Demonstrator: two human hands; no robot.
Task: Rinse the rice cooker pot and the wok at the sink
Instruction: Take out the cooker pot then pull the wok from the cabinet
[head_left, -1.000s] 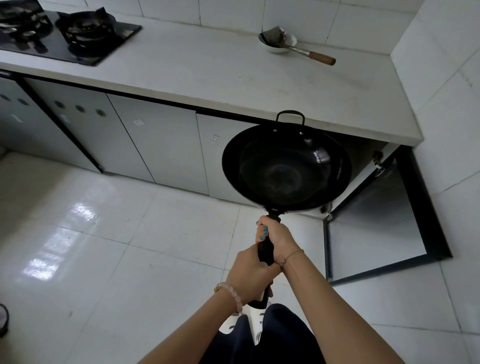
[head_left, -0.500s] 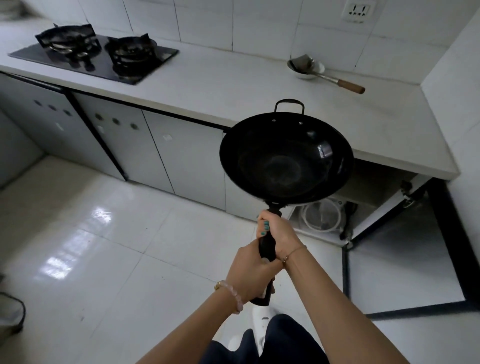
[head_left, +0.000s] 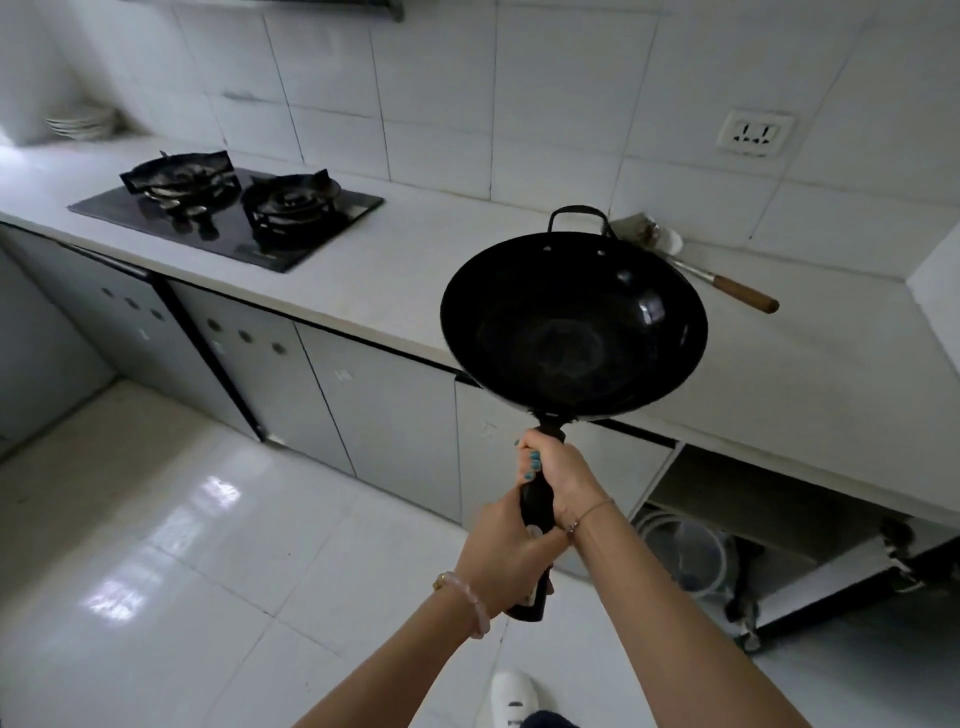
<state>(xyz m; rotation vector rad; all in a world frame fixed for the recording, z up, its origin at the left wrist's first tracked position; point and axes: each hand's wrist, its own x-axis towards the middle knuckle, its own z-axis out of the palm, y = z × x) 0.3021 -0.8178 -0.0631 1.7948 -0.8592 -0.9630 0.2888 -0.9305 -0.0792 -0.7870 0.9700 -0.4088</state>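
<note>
I hold a black wok (head_left: 574, 327) up in the air in front of the white counter (head_left: 415, 249), its bowl empty and facing me. Both hands grip its long black handle. My right hand (head_left: 553, 470) wraps the handle close to the bowl. My left hand (head_left: 506, 561) grips the handle lower down, near its end. A small loop handle sticks up at the wok's far rim. No sink and no rice cooker pot are in view.
A black two-burner gas hob (head_left: 228, 218) sits on the counter at left. A spatula with a wooden handle (head_left: 727, 288) rests in a small white bowl (head_left: 670, 240) behind the wok. An open cabinet (head_left: 753, 519) at lower right holds a clear round container (head_left: 685, 553). Stacked plates (head_left: 80, 122) stand far left.
The wok has risen from below counter level to above the counter edge. My view has lifted and turned left, away from the open cabinet door. Both hands keep the same grip.
</note>
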